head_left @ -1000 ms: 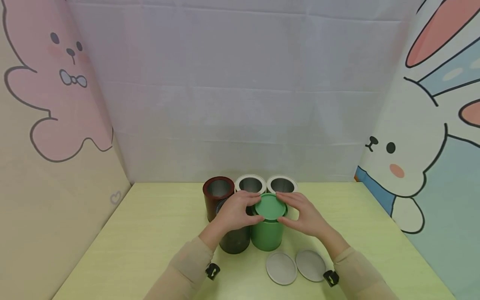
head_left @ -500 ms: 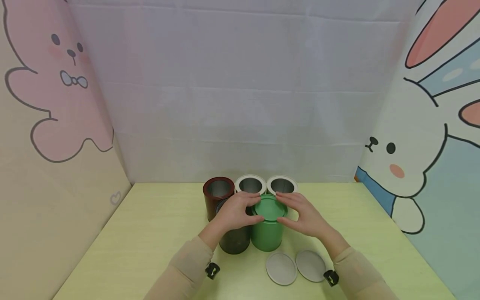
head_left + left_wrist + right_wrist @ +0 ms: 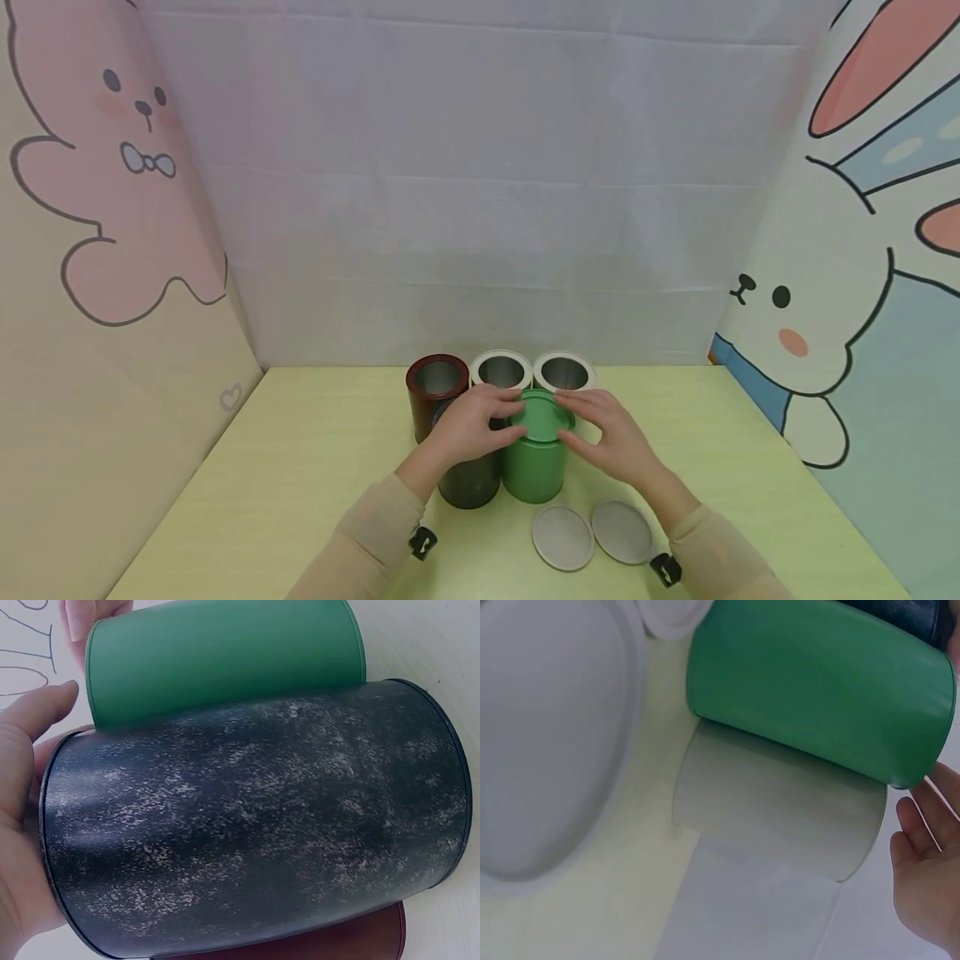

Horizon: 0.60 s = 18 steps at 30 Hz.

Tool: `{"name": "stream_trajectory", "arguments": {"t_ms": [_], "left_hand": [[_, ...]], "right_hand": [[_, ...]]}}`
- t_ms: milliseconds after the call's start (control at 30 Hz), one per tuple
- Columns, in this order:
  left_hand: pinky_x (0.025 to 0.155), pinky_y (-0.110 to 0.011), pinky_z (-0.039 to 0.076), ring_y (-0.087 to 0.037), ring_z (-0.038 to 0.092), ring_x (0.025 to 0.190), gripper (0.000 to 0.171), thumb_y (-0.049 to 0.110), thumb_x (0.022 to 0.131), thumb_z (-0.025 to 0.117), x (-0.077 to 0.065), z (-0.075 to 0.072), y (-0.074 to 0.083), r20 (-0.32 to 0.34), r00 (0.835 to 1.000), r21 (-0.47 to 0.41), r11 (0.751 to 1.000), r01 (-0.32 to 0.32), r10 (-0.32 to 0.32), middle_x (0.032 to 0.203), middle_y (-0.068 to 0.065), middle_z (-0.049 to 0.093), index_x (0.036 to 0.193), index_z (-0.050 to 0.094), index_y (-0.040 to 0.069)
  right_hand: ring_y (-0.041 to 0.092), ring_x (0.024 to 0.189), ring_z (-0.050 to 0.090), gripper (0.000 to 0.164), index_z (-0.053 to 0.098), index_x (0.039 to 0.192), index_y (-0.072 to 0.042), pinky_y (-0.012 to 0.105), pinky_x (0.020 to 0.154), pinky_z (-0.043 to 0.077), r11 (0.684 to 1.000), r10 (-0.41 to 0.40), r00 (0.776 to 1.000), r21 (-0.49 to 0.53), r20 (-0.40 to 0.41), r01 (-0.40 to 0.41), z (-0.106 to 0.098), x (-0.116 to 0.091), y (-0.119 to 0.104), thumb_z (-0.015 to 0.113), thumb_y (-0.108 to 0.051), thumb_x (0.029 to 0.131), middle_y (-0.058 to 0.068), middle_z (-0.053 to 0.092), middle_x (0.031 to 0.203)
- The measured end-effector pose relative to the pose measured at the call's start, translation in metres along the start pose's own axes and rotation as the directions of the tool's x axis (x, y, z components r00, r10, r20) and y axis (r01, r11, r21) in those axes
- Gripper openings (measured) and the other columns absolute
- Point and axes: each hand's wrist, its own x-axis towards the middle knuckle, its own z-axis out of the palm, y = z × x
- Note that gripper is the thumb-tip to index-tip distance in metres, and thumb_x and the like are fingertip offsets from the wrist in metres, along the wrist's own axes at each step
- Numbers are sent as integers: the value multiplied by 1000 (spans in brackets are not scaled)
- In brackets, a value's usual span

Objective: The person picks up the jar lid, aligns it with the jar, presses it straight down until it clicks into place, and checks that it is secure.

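Note:
A green lid [image 3: 543,417] lies on top of the upright green can [image 3: 534,475] in the head view. My left hand [image 3: 471,425] is at the lid's left side, above a black speckled can [image 3: 255,817], with thumb and fingers spread apart. Over on the right side of the lid, my right hand [image 3: 611,435] has its thumb and fingers extended around the rim. Whether the fingertips still touch the lid is hard to tell. In the right wrist view the right fingers [image 3: 930,810] are loosely bent beside the can's top end.
Behind stand an open dark red can [image 3: 418,412] and two open white cans, one with its rim [image 3: 480,354] behind the left hand. Two round grey lids [image 3: 562,538] lie on the pale table [image 3: 300,467] in front. A white cloth wall [image 3: 480,208] closes the back.
The green lid has come down a little onto the green can. Both hands have drawn slightly outward from its edges.

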Motion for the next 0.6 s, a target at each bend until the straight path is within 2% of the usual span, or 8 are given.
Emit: {"name": "stream_trajectory", "arguments": {"t_ms": [233,400,600], "left_hand": [[103,-42,44,-30,54,126,36,30,95,68,-1,2,1,16,1000,23,1000,-11,10,136,-12,60,124,71,10],[103,-41,45,-29,54,126,31,28,96,67,-1,2,3,10,1000,23,1000,-6,6,136,-12,60,122,73,11],[101,-40,46,-30,55,124,27,25,94,69,-1,2,4,-10,1000,22,1000,-15,15,133,-13,62,116,75,11]], "right_hand": [[31,114,56,39,71,119,-1,42,94,44,999,-25,999,-20,-30,24,7,-8,0,71,-31,93,13,64,127],[32,114,56,33,73,117,-3,49,91,46,999,-19,999,-34,-31,18,10,-8,-3,74,-21,90,12,65,126],[34,115,56,34,74,116,-3,52,92,46,999,32,999,-39,-32,-33,12,-8,-5,76,-9,83,12,65,127]]}}
